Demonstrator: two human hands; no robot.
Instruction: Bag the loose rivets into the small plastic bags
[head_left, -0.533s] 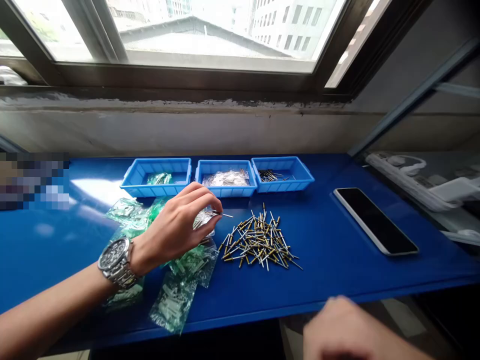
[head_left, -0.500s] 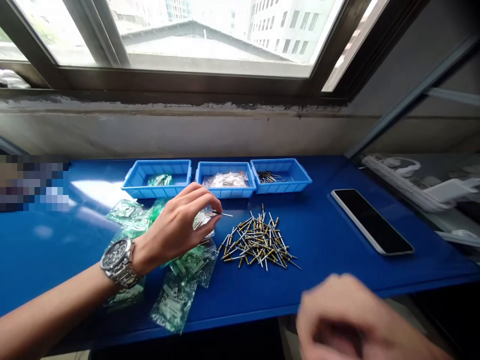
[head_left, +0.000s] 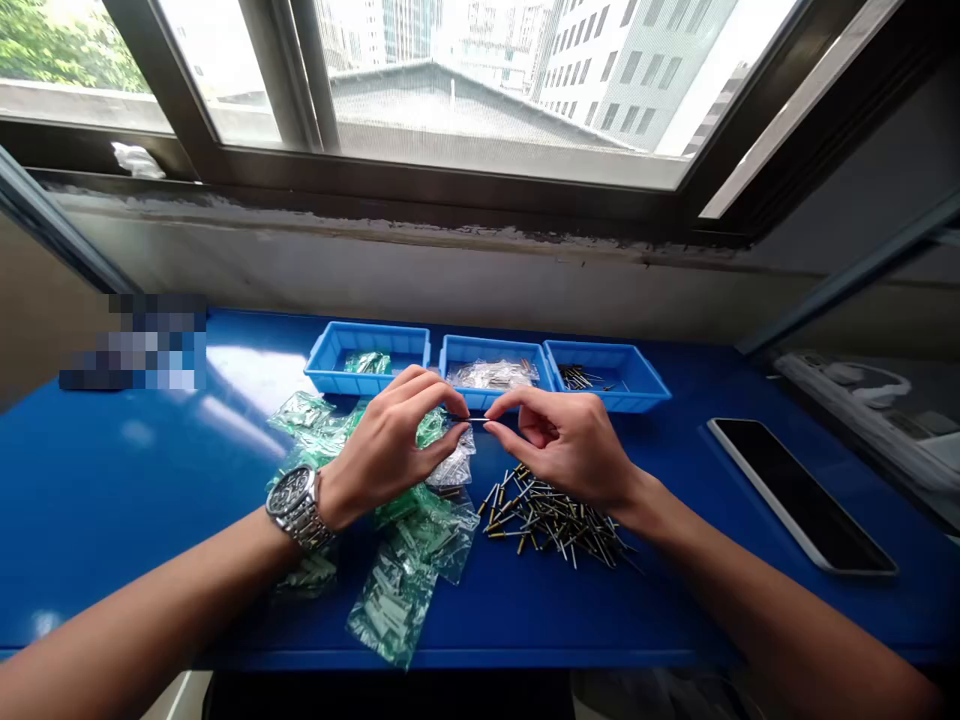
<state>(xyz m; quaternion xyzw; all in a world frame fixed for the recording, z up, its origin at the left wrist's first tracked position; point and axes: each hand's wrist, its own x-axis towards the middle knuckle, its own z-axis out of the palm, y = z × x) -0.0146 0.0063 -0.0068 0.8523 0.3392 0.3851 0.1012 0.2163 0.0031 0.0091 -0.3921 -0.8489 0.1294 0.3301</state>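
**Your Two Hands Are Pinching One Slender Pin**

At the centre of the frame, your left hand point(head_left: 397, 440) is gripping one end of a slender, straight metal pin point(head_left: 477, 420) between thumb and forefinger. Your right hand point(head_left: 574, 445) is closing the same narrow pinch on the other end, so the shiny shaft is bridging a small gap between your fingertips, roughly level. On your left wrist you are wearing a watch point(head_left: 300, 505) with a linked, silvery band.

Just below your right hand, a loose pile of pins point(head_left: 559, 515) is lying criss-crossed, smooth silver shafts mixing with thicker, brassy sleeves. Left of it, under and around your left hand, crinkled, translucent green plastic bags point(head_left: 394, 600) are spreading in a heap, with a clear bag point(head_left: 454, 465) showing among them.

Beyond your hands, three ribbed blue bins are standing in a row: the left bin point(head_left: 352, 383) is holding green bags, the middle bin point(head_left: 495, 344) clear packets, the right bin point(head_left: 622, 402) dark, thin pins. At the right, a flat phone point(head_left: 795, 490) with rounded corners is resting on the glossy blue table point(head_left: 112, 500).
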